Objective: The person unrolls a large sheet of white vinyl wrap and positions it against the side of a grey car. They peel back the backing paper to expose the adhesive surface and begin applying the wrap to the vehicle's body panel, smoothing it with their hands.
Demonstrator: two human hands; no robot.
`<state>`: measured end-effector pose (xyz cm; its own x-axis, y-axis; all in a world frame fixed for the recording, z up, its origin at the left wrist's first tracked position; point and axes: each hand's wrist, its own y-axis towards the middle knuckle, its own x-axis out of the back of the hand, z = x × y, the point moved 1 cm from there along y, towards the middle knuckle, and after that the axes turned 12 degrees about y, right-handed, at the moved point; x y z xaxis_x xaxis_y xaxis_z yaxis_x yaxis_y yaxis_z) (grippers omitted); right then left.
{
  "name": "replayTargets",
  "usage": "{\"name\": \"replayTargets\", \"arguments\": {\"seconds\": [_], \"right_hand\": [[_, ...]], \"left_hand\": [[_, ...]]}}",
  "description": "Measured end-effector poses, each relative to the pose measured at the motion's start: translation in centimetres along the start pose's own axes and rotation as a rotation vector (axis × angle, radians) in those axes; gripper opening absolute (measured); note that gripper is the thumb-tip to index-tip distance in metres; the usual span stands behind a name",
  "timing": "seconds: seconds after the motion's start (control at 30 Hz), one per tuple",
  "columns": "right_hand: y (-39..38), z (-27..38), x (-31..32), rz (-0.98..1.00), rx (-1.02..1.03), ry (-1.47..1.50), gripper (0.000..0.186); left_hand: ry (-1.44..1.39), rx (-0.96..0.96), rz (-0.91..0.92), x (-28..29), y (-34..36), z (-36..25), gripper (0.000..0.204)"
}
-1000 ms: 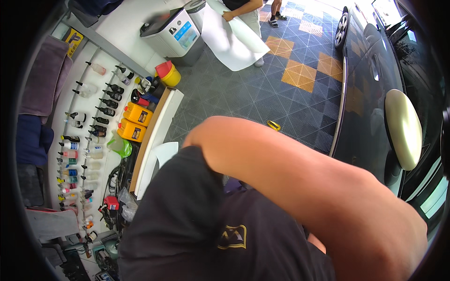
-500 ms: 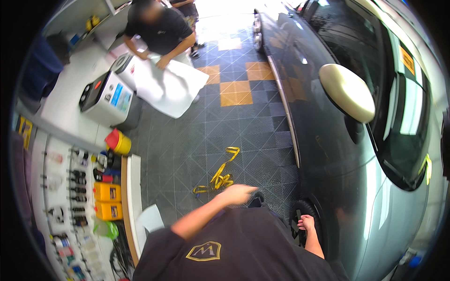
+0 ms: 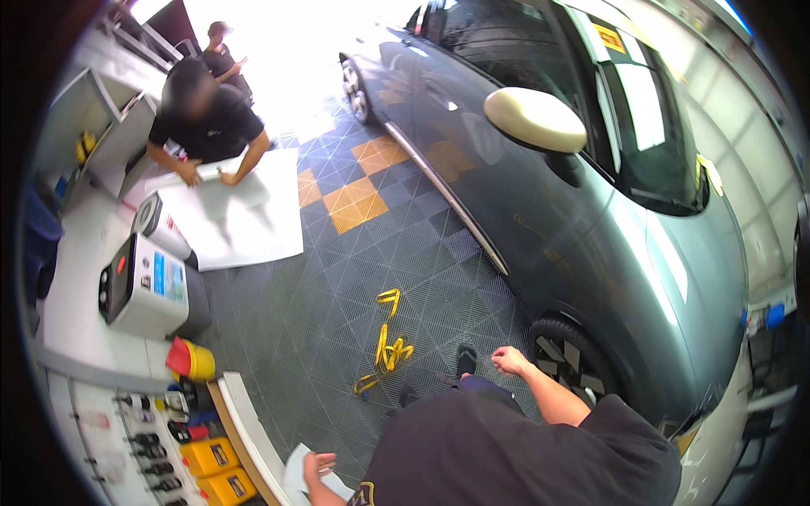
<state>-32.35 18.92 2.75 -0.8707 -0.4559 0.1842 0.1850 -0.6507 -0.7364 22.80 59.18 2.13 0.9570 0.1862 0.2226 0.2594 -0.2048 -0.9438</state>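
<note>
My right hand (image 3: pixel 510 361) is held beside the front wheel (image 3: pixel 569 363) of the dark grey car (image 3: pixel 641 354), its fingers loosely curled with nothing visible in them. My left hand (image 3: pixel 319 464) is low at my other side, fingers somewhat apart, near a white sheet or panel (image 3: pixel 297 464); whether it touches this is unclear. A long yellow strap (image 3: pixel 390 354) lies loose on the tiled floor (image 3: pixel 287 329) in front of me, near my sandalled foot (image 3: pixel 467 361).
A co-worker (image 3: pixel 207 126) bends over a large white sheet (image 3: pixel 266 232) at upper left, beside grey-white machines (image 3: pixel 148 287). Another person (image 3: pixel 224 59) stands behind. A yellow bucket (image 3: pixel 199 361), bottles (image 3: pixel 148 451) and orange canisters (image 3: pixel 211 455) line the left. The car's pale mirror (image 3: pixel 531 118) juts out.
My view has turned forward, revealing more car and floor. My hands have moved apart to either side. The co-worker has spread the white sheet flatter, and the person behind appears more fully.
</note>
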Motion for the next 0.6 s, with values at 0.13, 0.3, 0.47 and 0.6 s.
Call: {"name": "replayTargets", "arguments": {"seconds": [0.13,0.3,0.47,0.6], "right_hand": [[-1.7,2.4,-3.8,-0.052,0.180,-0.082,0.029],[-6.6,-3.1,-6.0,-0.116,0.205,-0.081,0.029],[-10.6,-19.2,-5.2,-0.280,-0.041,-0.030,0.022],[-14.9,-27.9,-3.3,-0.206,-0.400,-0.003,0.024]], "left_hand": [[0.348,-0.060,-0.043,-8.0,3.4,-9.3,0.043],[0.810,-0.806,0.122,-18.9,4.5,-19.5,0.051],[0.664,-0.877,0.327,-23.7,-0.4,-24.4,0.041],[0.777,-0.912,0.158,-20.4,3.2,-21.1,0.040]]}}
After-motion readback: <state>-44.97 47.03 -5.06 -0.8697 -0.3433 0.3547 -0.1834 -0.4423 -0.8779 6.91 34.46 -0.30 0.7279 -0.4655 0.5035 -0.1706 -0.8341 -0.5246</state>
